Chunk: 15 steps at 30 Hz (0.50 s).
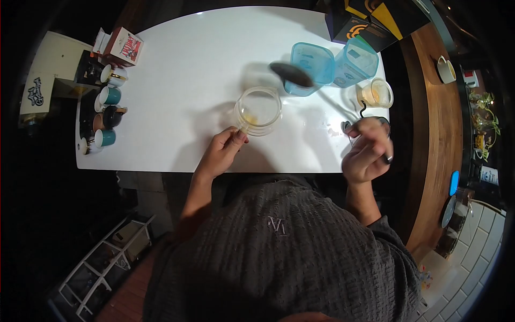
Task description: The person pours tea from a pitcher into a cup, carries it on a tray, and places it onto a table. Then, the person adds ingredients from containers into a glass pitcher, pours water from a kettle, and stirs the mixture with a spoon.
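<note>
My left hand (224, 151) grips the near edge of a clear round container (258, 110), thumb on top. A little yellowish matter shows inside it. On the right, my right hand (368, 153) is raised with its fingers curled around the handle of a large dark spoon (291, 74). The spoon's head hangs beyond the clear container, to its upper right, not touching it; its handle is blurred. Behind the spoon stands a translucent blue container (312, 60), with a second blue container (355, 65) beside it. A clear jar (382, 92) with pale contents sits above my right hand.
Several cups (110, 96) and a red and white box (124, 47) line the left end of the white table (177, 75). Black and yellow boxes (370, 24) stand at the back right. Beyond the right edge runs a wooden counter (437, 129) with a mug (446, 70).
</note>
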Each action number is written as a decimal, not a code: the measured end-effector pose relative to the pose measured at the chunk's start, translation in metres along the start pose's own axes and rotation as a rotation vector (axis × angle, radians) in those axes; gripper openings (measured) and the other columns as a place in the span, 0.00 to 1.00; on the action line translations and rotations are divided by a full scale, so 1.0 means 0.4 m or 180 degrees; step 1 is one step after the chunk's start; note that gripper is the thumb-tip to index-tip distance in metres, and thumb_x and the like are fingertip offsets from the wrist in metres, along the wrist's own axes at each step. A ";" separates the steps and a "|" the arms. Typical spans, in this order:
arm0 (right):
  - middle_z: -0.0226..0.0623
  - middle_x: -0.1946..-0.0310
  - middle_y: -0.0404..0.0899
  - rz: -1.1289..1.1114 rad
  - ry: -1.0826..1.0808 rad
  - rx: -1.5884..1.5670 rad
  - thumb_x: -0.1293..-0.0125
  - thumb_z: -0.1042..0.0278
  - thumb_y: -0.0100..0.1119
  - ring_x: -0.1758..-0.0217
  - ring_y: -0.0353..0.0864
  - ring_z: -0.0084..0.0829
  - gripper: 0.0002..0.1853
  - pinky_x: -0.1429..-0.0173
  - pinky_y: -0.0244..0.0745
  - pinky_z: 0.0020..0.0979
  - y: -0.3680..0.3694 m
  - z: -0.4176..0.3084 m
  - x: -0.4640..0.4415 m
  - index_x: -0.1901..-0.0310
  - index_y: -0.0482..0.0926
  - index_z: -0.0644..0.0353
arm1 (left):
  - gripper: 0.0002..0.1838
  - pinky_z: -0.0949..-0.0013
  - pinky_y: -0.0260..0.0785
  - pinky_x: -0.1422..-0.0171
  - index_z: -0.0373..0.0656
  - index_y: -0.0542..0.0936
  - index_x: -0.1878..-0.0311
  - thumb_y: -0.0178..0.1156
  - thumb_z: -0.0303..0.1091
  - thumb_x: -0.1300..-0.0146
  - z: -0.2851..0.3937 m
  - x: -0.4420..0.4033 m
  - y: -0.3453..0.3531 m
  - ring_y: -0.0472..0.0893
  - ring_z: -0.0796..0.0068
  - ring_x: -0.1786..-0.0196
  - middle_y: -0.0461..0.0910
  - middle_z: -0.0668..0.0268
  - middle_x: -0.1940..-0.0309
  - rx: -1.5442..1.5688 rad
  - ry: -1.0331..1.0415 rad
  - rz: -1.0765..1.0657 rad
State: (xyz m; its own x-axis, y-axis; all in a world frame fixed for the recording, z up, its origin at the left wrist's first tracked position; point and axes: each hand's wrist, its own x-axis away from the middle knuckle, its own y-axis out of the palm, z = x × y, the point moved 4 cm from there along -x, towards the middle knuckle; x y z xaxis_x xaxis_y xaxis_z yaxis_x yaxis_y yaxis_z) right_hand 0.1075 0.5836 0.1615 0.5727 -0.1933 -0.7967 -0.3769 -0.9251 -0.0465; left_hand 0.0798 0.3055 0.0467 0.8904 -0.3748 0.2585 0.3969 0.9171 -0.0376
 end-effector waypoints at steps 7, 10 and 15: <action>0.40 0.68 0.83 -0.0064 0.0894 0.1281 0.26 0.72 0.50 0.69 0.80 0.29 0.10 0.62 0.73 0.27 -0.009 0.137 -0.101 0.59 0.80 0.68 | 0.20 0.75 0.63 0.59 0.38 0.79 0.59 0.51 0.47 0.25 -0.017 0.044 0.023 0.67 0.84 0.67 0.74 0.73 0.69 0.0049 0.0007 0.0357; 0.45 0.68 0.82 -0.0372 0.0664 0.1718 0.32 0.70 0.56 0.68 0.79 0.47 0.07 0.58 0.72 0.41 0.040 0.235 -0.090 0.63 0.81 0.63 | 0.21 0.76 0.62 0.58 0.36 0.79 0.59 0.49 0.47 0.24 -0.036 0.066 0.019 0.67 0.83 0.66 0.74 0.71 0.67 -0.0044 -0.0027 0.0372; 0.45 0.77 0.78 -0.0595 0.0494 0.1952 0.32 0.69 0.57 0.72 0.76 0.46 0.08 0.61 0.68 0.43 0.079 0.315 -0.066 0.66 0.80 0.63 | 0.21 0.76 0.62 0.57 0.35 0.78 0.61 0.49 0.46 0.24 -0.050 0.108 0.024 0.68 0.81 0.65 0.74 0.70 0.66 0.0058 -0.0165 0.0587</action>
State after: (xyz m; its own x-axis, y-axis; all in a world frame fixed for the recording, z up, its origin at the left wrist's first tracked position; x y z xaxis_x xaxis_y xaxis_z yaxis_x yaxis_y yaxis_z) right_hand -0.0112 0.6008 0.1050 0.7498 -0.1348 -0.6478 -0.5810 -0.6025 -0.5471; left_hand 0.1266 0.2954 0.0382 0.9348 -0.1932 0.2982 0.2237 0.9720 -0.0717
